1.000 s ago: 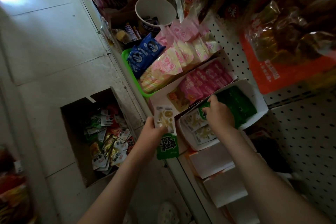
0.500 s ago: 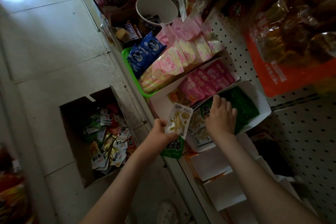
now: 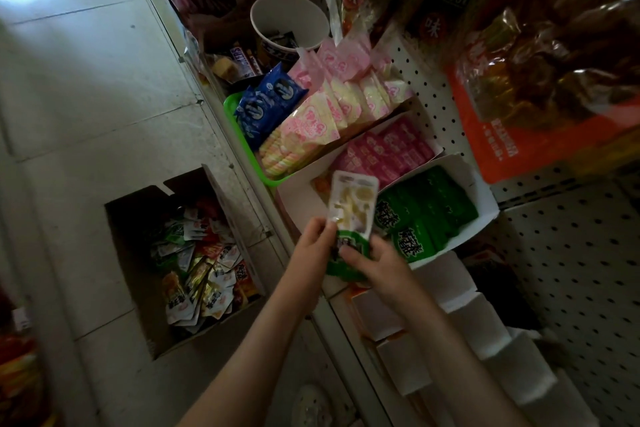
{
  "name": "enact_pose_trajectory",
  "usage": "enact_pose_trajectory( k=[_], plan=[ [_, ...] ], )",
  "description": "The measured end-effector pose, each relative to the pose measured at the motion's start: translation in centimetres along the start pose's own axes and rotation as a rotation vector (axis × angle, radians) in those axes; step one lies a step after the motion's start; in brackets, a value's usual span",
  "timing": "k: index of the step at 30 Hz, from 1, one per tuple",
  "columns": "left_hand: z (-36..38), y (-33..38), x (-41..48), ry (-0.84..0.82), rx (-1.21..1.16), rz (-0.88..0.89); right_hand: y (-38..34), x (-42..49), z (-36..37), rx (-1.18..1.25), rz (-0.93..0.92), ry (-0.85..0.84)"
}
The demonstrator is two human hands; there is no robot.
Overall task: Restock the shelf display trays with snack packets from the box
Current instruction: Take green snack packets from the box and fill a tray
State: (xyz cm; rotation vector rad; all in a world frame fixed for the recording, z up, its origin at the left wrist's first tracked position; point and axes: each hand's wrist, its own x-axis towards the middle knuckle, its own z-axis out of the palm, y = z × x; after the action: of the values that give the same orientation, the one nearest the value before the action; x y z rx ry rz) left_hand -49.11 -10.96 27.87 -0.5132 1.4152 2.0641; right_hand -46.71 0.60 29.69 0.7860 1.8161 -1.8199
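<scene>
I hold a green and clear snack packet [image 3: 351, 210] upright above the shelf edge. My left hand [image 3: 313, 246] pinches its left side; my right hand [image 3: 372, 263] grips its green lower end with thumb on the front. Just behind it stands a white display tray [image 3: 483, 191] filled with green packets [image 3: 429, 208]. A second white tray [image 3: 296, 196] to its left holds pink packets [image 3: 388, 152]. On the floor to the left sits an open cardboard box [image 3: 131, 246] with several mixed snack packets [image 3: 201, 267].
A green basket [image 3: 232, 107] holds blue and pink-white snack bags farther back, beside a white paper bucket [image 3: 287, 19]. White empty trays [image 3: 450, 315] line the shelf near me. Large bags hang on the pegboard [image 3: 571, 253] at right. Tiled floor lies left.
My right hand left the green-packet tray and came to the packet. My left hand raised the packet upright over the shelf edge, and both hands now hold it.
</scene>
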Motion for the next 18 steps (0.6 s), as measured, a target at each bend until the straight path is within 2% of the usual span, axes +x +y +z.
enact_pose_trajectory(
  k=[2, 3, 4, 8, 10, 15, 18],
  plan=[
    [1.4, -0.3, -0.6, -0.007, 0.105, 0.022, 0.9, -0.8, 0.6, 0.33, -0.018, 0.056],
    [1.8, -0.5, -0.8, 0.004, 0.167, 0.047, 1.2, -1.1, 0.5, 0.392, -0.03, 0.09],
    [2.1, -0.6, -0.9, 0.028, 0.232, 0.074, 1.3, -1.3, 0.0, 0.345, -0.049, 0.127],
    [2.0, -1.3, -1.1, 0.205, 0.415, 0.078, -0.1, -1.3, -4.0, -0.285, -0.121, 0.319],
    [1.8, -1.8, -1.1, 0.226, 0.466, 0.078, -1.4, -1.3, -5.8, -0.487, -0.142, 0.329],
    [1.7, -2.5, -1.3, 0.123, 0.641, 0.091, -4.0, -0.6, -7.1, -0.873, -0.13, 0.22],
    [1.6, -2.8, -1.3, -0.015, 0.901, 0.189, -5.3, -0.2, -7.0, -1.045, -0.078, 0.143]
  ],
)
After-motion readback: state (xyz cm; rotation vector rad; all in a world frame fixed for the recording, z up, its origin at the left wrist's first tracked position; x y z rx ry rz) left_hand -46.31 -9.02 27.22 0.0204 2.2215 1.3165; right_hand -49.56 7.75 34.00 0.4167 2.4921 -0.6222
